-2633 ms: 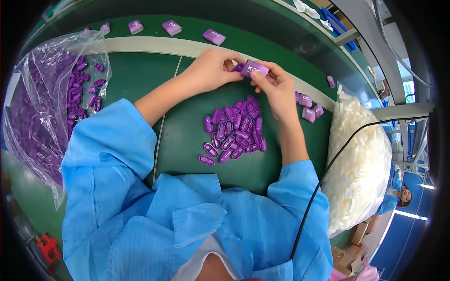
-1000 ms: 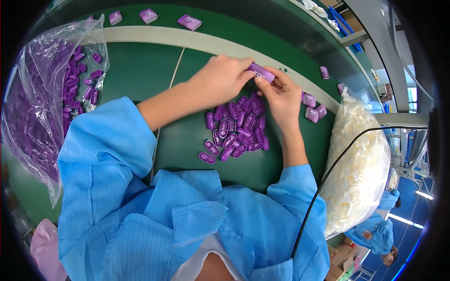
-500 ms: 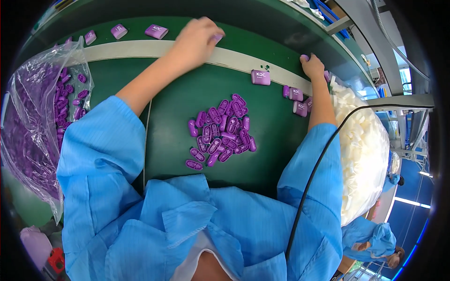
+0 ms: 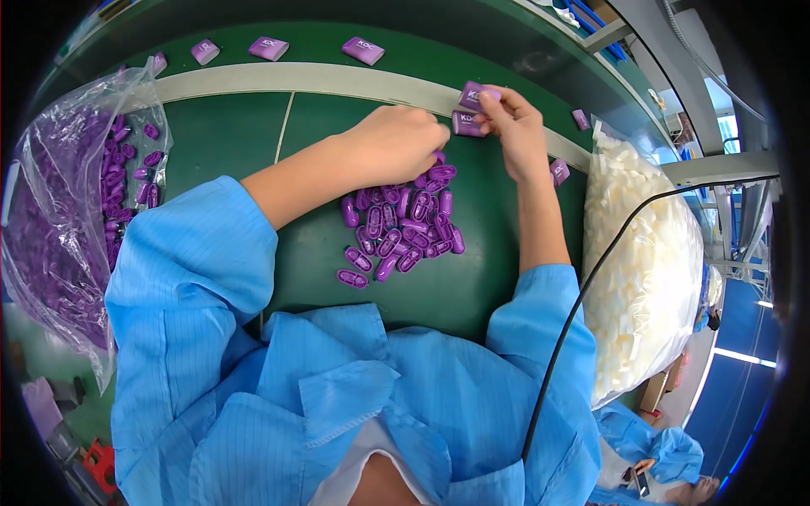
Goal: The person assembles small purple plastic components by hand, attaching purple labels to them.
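My right hand (image 4: 521, 126) pinches a light purple rounded case (image 4: 474, 95) with pale printing, above the cream rail. Just below it, a second purple case (image 4: 467, 124) lies by the rail, partly behind my right fingers. My left hand (image 4: 405, 145) is closed, fingers bent down, at the far edge of a heap of small dark purple oval caps (image 4: 396, 223). Whatever my left fingertips hold is hidden. The caps look hollow and lie loosely on the green work surface (image 4: 316, 236).
Beyond the cream rail (image 4: 228, 82), a green belt (image 4: 321, 38) carries several purple cases. A clear bag of purple caps (image 4: 59, 219) stands at left, a bag of cream-white pieces (image 4: 641, 270) at right. A black cable (image 4: 582, 295) crosses over my right sleeve. A co-worker (image 4: 654, 460) sits at lower right.
My left hand has come back from the belt to the cap heap, and a case now lies on the belt there. My right hand has moved left from the far right with a case.
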The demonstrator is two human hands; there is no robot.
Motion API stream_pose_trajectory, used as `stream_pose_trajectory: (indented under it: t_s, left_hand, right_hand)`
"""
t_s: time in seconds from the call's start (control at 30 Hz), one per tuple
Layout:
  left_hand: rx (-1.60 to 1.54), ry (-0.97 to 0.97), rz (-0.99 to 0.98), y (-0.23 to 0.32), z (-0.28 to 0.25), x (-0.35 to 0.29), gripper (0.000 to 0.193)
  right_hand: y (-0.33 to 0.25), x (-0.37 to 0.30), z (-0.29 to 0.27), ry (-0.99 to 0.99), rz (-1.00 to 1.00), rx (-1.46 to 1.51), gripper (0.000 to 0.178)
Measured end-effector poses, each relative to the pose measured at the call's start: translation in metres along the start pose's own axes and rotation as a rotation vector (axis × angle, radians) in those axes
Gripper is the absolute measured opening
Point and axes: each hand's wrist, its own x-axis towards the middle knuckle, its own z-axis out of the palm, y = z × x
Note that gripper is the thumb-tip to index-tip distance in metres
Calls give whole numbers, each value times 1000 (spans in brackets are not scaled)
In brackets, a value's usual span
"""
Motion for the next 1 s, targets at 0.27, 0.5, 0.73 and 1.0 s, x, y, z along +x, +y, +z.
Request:
stream_pose_trajectory:
  t_s: [0.27, 0.5, 0.73, 1.0]
  left_hand:
    - [-979, 175, -450, -29, -12, -28, 23]
    - [-1418, 448, -441, -32, -7, -35, 33]
    - [-1357, 431, -382, -30, -3, -35, 35]
    - [-1214, 529, -379, -28, 3, -35, 30]
  right_hand:
    - [-21, -18, 6, -82, 173, 184, 24]
    - [-20, -26, 63, -120, 56, 243, 28]
    - [-17, -29, 55, -130, -43, 64, 26]
    - [-19, -28, 51, -215, -25, -35, 25]
